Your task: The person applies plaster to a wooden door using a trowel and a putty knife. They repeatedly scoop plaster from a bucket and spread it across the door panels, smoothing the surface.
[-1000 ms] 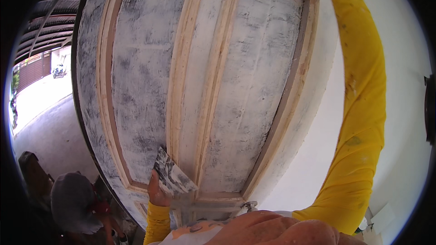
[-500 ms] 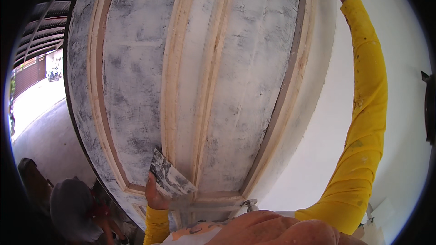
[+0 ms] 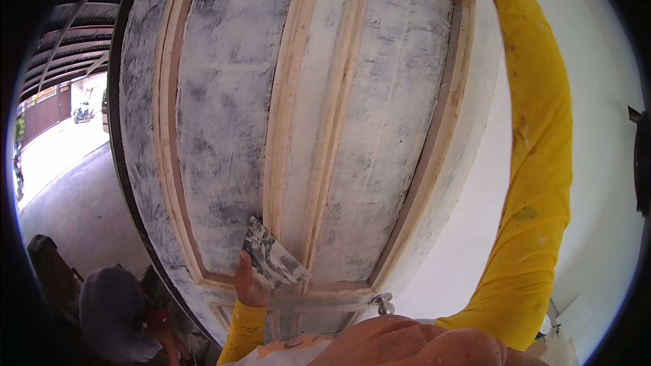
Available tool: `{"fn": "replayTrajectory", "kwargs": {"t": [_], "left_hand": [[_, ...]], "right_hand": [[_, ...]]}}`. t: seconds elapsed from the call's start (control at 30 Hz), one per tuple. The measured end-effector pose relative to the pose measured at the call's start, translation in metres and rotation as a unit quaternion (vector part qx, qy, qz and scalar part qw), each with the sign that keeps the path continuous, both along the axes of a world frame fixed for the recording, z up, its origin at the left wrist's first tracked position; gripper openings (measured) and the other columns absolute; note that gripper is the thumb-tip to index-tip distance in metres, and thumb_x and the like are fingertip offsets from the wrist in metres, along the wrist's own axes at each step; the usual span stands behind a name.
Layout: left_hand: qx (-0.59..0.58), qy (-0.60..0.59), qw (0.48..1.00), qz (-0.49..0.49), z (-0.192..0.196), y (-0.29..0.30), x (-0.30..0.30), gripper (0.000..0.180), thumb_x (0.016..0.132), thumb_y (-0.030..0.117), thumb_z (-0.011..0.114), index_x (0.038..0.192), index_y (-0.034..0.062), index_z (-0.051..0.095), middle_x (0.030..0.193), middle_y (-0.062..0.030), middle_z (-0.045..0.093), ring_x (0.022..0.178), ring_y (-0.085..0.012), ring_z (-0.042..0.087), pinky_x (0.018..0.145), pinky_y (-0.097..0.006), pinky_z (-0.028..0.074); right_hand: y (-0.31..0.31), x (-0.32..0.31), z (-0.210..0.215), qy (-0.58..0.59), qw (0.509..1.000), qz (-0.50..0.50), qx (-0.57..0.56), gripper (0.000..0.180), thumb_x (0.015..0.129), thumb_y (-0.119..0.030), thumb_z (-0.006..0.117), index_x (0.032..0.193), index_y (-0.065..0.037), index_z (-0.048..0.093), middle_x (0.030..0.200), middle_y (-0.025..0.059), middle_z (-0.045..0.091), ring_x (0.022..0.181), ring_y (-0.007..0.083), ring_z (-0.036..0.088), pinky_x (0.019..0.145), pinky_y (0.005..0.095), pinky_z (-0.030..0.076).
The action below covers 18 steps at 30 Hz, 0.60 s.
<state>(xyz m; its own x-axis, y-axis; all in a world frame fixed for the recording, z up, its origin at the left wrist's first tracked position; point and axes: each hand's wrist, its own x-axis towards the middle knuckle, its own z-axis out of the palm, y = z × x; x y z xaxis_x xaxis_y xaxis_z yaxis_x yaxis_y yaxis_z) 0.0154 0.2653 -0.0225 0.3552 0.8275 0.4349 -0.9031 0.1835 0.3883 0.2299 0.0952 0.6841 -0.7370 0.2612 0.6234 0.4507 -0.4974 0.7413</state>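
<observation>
Clasped in the left hand point(image 3: 252, 289), a smeared plate point(image 3: 274, 256) is tilted before the door point(image 3: 227, 102), likely angled so its coated face is easily reached. The right hand's grip, beyond the top edge, cannot be told.

White shirt point(image 3: 313, 351) is displaying an orange print point(image 3: 293, 343); yellow left sleeve point(image 3: 243, 333) is appearing creased; yellow right sleeve point(image 3: 537, 156) is showing creases and dark stains point(image 3: 525, 214).

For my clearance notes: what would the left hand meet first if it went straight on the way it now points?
Probably the whitish-grey left door panel, with the smeared plate held in the left hand likely touching it first; depth between them is unclear.
</observation>
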Motion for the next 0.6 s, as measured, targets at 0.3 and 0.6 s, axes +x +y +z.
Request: {"fn": "replayTrajectory", "kwargs": {"t": [0.3, 0.6], "left_hand": [[-0.005, 0.025, 1.0, -0.01, -0.012, 0.008, -0.004, 0.043, 0.106, 0.036, 0.057, 0.136, 0.0054, 0.06, 0.133, -0.0056, 0.066, 0.12, -0.022, 0.064, 0.104, -0.04, 0.051], [-0.026, -0.025, 0.998, -0.056, -0.001, 0.003, -0.003, 0.04, 0.106, 0.034, 0.058, 0.134, 0.0054, 0.062, 0.131, -0.0043, 0.067, 0.118, -0.0204, 0.064, 0.104, -0.039, 0.05]], "right_hand": [[0.024, 0.01, -0.016, -0.001, 0.998, -0.006, -0.058, 0.057, 0.078, 0.01, 0.047, 0.123, -0.013, 0.074, 0.129, 0.0099, 0.071, 0.118, 0.0336, 0.065, 0.101, 0.0418, 0.053], [-0.083, 0.149, -0.01, 0.161, 0.973, -0.137, 0.094, 0.059, 0.092, 0.003, 0.051, 0.143, -0.025, 0.061, 0.127, 0.0169, 0.069, 0.115, 0.0352, 0.067, 0.103, 0.0428, 0.052]]}}
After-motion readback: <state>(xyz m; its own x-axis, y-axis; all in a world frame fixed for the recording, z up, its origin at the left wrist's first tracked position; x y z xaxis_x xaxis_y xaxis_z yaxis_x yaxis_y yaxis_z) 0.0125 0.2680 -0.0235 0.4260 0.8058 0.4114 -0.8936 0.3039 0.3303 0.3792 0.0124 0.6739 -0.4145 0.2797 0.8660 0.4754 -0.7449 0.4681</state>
